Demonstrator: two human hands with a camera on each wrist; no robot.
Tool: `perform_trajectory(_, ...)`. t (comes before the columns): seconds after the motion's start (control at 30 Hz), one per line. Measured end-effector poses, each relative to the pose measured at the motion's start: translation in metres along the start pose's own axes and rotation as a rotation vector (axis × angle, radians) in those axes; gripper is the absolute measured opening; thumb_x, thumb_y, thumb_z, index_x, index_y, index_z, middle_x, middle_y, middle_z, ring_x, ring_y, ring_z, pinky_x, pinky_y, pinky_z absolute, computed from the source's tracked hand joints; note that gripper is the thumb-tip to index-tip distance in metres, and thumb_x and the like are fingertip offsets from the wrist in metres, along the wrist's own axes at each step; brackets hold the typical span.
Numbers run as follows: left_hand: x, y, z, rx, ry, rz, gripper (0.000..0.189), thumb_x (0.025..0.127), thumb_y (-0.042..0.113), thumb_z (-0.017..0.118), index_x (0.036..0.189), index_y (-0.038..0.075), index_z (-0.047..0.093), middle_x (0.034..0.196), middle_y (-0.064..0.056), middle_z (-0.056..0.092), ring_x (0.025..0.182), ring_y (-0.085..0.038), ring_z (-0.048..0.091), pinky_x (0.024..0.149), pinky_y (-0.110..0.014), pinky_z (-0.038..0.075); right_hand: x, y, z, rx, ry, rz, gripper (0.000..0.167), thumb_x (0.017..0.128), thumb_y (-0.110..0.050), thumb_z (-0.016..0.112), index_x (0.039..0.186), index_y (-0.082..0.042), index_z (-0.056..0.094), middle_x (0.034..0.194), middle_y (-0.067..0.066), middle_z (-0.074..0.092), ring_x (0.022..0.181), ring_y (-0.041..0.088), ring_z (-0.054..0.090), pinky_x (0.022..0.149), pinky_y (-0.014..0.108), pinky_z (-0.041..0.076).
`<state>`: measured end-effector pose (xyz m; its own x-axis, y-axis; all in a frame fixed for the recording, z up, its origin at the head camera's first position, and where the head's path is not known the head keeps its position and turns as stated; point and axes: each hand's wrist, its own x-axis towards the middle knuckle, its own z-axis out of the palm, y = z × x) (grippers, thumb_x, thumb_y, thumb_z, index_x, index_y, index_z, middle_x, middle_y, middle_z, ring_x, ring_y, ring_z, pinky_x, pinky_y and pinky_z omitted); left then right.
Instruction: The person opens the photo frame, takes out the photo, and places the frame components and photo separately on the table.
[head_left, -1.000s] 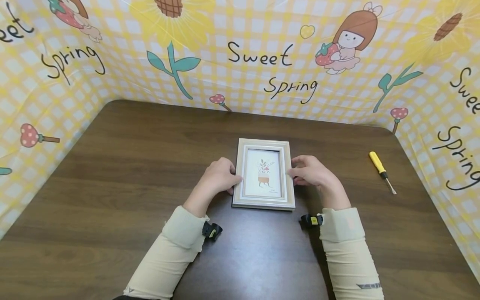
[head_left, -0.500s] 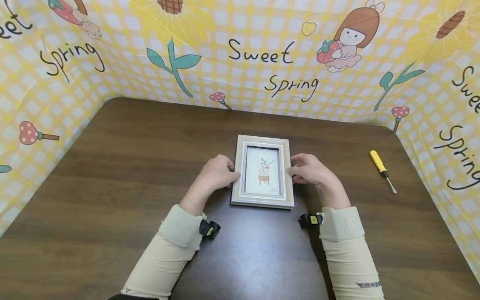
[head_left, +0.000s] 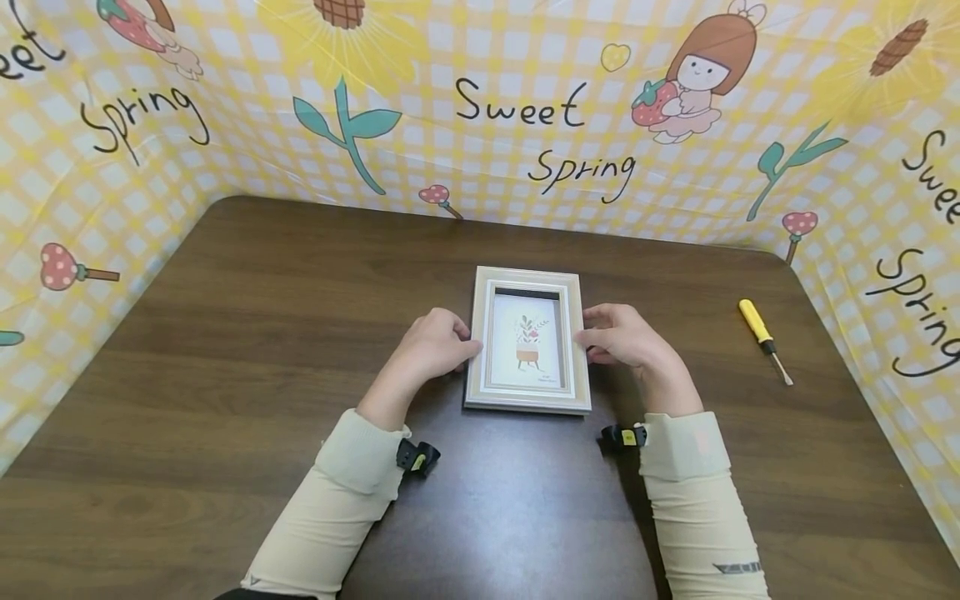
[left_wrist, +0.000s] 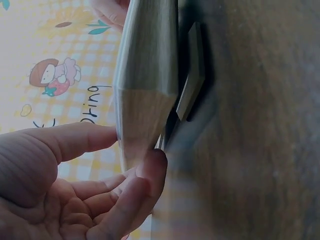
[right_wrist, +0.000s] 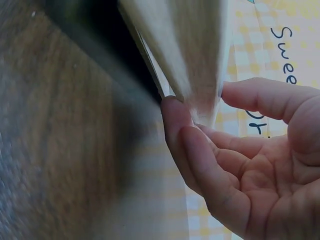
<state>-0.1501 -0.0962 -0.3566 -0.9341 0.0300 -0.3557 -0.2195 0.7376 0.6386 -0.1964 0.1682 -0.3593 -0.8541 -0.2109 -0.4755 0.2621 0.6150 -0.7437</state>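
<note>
A cream picture frame [head_left: 572,375] with a print of a potted plant [head_left: 527,354] faces up in the middle of the head view. My left hand [head_left: 435,346] pinches its left side, thumb on the front face and fingers curled behind the edge. On the opposite side, my right hand [head_left: 622,337] grips it the same way. In the left wrist view, a thin strip-like piece [left_wrist: 192,75] juts out behind the frame, over the table. Fingertips [right_wrist: 176,107] of the right hand reach the frame's back edge in the right wrist view. Most of the back is hidden.
A screwdriver [head_left: 763,340] with a yellow handle lies on the brown wooden table [head_left: 285,292], right of the hands. Yellow checked cloth [head_left: 510,67] with cartoon prints walls in the back and both sides.
The picture frame has shifted slightly away from the person and tilted, and a dark band now shows wider at the top inside its opening. Both hands keep their hold; the screwdriver stays put.
</note>
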Motion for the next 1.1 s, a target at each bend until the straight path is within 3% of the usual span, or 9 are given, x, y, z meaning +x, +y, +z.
perform_trajectory(0.2, 0.002, -0.002, 0.001, -0.052, 0.007, 0.008, 0.034, 0.094, 0.027, 0.066, 0.115, 0.001, 0.068, 0.090, -0.009, 0.074, 0.076, -0.018, 0.064, 0.068, -0.030, 0.049, 0.000, 0.000, -0.001, 0.029, 0.004, -0.006, 0.058, 0.095, -0.010, 0.062, 0.145, 0.007, 0.038, 0.122, 0.024, 0.059, 0.080, 0.015, 0.061, 0.076, 0.027, 0.057)
perform_trajectory(0.43, 0.004, -0.005, -0.002, -0.154, -0.019, 0.040, 0.032, 0.095, 0.025, 0.066, 0.115, 0.000, 0.067, 0.092, -0.011, 0.077, 0.083, -0.020, 0.070, 0.066, -0.026, 0.048, 0.001, 0.001, -0.003, 0.045, 0.016, -0.034, 0.056, 0.096, -0.010, 0.062, 0.144, 0.008, 0.039, 0.122, 0.025, 0.060, 0.075, 0.011, 0.059, 0.072, 0.023, 0.055)
perform_trajectory(0.77, 0.009, -0.005, 0.000, -0.319, -0.032, 0.056, 0.033, 0.094, 0.022, 0.068, 0.118, 0.000, 0.065, 0.098, -0.014, 0.076, 0.086, -0.020, 0.073, 0.081, -0.031, 0.050, -0.001, 0.002, -0.009, 0.078, 0.050, -0.060, 0.056, 0.096, -0.010, 0.061, 0.145, 0.008, 0.040, 0.122, 0.024, 0.059, 0.072, 0.009, 0.058, 0.070, 0.020, 0.055)
perform_trajectory(1.1, 0.011, 0.003, 0.009, -0.352, -0.042, 0.066, 0.034, 0.094, 0.020, 0.069, 0.119, -0.002, 0.064, 0.100, -0.015, 0.076, 0.084, -0.021, 0.074, 0.090, -0.037, 0.053, -0.007, 0.007, -0.021, 0.107, 0.064, -0.092, 0.056, 0.097, -0.011, 0.059, 0.146, 0.007, 0.040, 0.106, 0.011, 0.063, 0.070, 0.005, 0.056, 0.069, 0.018, 0.053)
